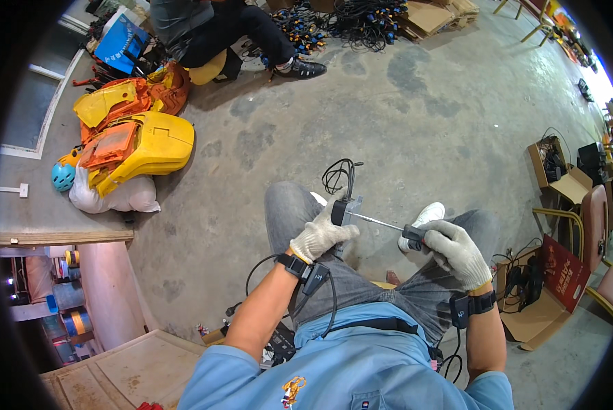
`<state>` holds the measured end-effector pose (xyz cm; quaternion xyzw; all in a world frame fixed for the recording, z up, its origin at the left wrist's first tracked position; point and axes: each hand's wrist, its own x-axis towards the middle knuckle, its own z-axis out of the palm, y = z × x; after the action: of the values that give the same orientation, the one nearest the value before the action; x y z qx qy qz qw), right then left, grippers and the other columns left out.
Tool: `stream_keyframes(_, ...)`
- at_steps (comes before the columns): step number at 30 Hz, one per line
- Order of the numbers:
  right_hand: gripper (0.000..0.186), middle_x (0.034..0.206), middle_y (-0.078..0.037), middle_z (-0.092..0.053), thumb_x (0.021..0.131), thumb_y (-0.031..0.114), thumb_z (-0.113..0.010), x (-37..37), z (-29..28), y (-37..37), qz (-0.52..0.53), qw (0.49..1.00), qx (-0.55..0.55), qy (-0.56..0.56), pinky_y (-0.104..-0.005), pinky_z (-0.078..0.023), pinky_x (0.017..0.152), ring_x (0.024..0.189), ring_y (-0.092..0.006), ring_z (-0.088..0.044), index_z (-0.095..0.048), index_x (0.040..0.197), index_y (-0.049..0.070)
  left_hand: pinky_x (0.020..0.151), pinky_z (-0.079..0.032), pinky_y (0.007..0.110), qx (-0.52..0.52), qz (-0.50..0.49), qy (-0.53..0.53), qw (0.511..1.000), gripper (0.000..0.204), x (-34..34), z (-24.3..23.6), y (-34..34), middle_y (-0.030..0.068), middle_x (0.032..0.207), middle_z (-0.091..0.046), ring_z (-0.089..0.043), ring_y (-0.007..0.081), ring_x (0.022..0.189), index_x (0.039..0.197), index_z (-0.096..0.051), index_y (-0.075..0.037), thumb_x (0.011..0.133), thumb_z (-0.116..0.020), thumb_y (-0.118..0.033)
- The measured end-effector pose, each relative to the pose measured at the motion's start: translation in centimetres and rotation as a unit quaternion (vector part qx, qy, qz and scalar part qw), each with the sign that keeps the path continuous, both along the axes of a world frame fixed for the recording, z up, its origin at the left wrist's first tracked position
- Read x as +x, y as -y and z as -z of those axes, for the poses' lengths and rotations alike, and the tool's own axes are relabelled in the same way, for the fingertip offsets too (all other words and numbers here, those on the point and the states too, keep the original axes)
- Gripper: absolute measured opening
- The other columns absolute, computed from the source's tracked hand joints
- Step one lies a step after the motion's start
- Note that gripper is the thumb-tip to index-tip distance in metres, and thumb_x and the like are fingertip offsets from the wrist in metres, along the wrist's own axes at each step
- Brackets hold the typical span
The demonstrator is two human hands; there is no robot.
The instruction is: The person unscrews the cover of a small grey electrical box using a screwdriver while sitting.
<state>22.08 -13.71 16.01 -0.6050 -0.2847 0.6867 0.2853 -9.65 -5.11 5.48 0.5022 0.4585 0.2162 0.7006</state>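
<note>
My left hand [319, 236], in a pale knit glove, is closed around a small black box-shaped device [341, 211] over my left knee. A lighter grey face shows on the device's right side, and a black cable [338, 176] coils out beyond it. In my right hand [457, 251], also gloved, is the dark handle of a screwdriver [382, 223]. Its long metal shaft points left, with the tip at the device's right side. Whether the tip sits in a screw is too small to tell.
Yellow and orange plastic shells [149, 147] lie at the left beside a white sack [115, 191]. A seated person [204, 34] is at the far left, near heaped cables [364, 24]. Open cardboard boxes [535, 321] and chairs [593, 225] stand at the right.
</note>
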Motion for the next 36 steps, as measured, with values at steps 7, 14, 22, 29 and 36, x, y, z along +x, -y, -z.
stream_keyframes(7, 0.044, 0.092, -0.003, -0.073, 0.099, 0.021, -0.069, -0.4, -1.1, -0.2, -0.033, 0.995, 0.05, 0.076, -0.0218, -0.042, 0.057, 0.066, -0.0039, -0.054, -0.072, 0.134, -0.006, 0.076, -0.055, 0.028, 0.009, 0.001, 0.004, 1.0, 0.094, 0.0, 0.6, 0.0, 0.0033, 0.113, -0.064, -0.062, 0.0106, 0.091, 0.166, -0.039, -0.003, 0.087, -0.087, -0.02)
stream_keyframes(14, 0.039, 0.088, -0.002, -0.07, 0.099, 0.021, -0.07, 0.9, 1.3, -0.2, -0.074, 0.995, -0.064, -0.017, -0.0238, -0.045, 0.059, 0.067, -0.0056, -0.056, -0.075, 0.128, -0.005, 0.065, -0.05, 0.027, 0.005, 0.009, 0.012, 1.0, 0.087, 0.2, 0.9, -0.2, 0.0022, 0.104, -0.063, -0.059, 0.0091, 0.08, 0.163, -0.042, -0.003, 0.086, -0.081, -0.012)
stream_keyframes(22, 0.039, 0.088, -0.003, -0.068, 0.099, 0.022, -0.068, -0.5, 1.3, -0.1, -0.117, 0.953, 0.21, 0.183, -0.0287, -0.049, 0.067, 0.073, -0.0102, -0.06, -0.075, 0.126, -0.005, 0.064, -0.049, 0.028, -0.06, 0.01, 0.018, 0.998, 0.085, 0.0, -0.4, -0.2, 0.0027, 0.099, -0.064, -0.058, 0.01, 0.074, 0.162, -0.043, -0.003, 0.087, -0.081, -0.015)
stream_keyframes(29, 0.038, 0.089, -0.002, -0.067, 0.112, 0.028, -0.058, 1.7, 2.6, 0.5, 0.044, 0.991, -0.011, -0.128, -0.0206, -0.044, 0.06, 0.071, -0.0068, -0.056, -0.069, 0.125, -0.006, 0.076, -0.052, 0.028, 0.012, 0.0, 0.011, 1.0, 0.088, 0.4, 0.4, 0.1, 0.0008, 0.107, -0.063, -0.06, 0.0099, 0.088, 0.164, -0.042, -0.004, 0.088, -0.084, -0.019)
stream_keyframes(36, 0.026, 0.087, -0.006, -0.069, 0.106, 0.018, -0.065, 1.5, 2.3, -0.1, -0.055, 0.994, -0.051, -0.086, -0.0244, -0.044, 0.053, 0.06, -0.0086, -0.058, -0.072, 0.121, -0.003, 0.071, -0.051, 0.028, -0.004, 0.039, -0.011, 0.999, 0.087, -0.1, 0.3, -0.2, 0.0001, 0.103, -0.064, -0.06, 0.0091, 0.083, 0.163, -0.045, -0.004, 0.087, -0.084, -0.02)
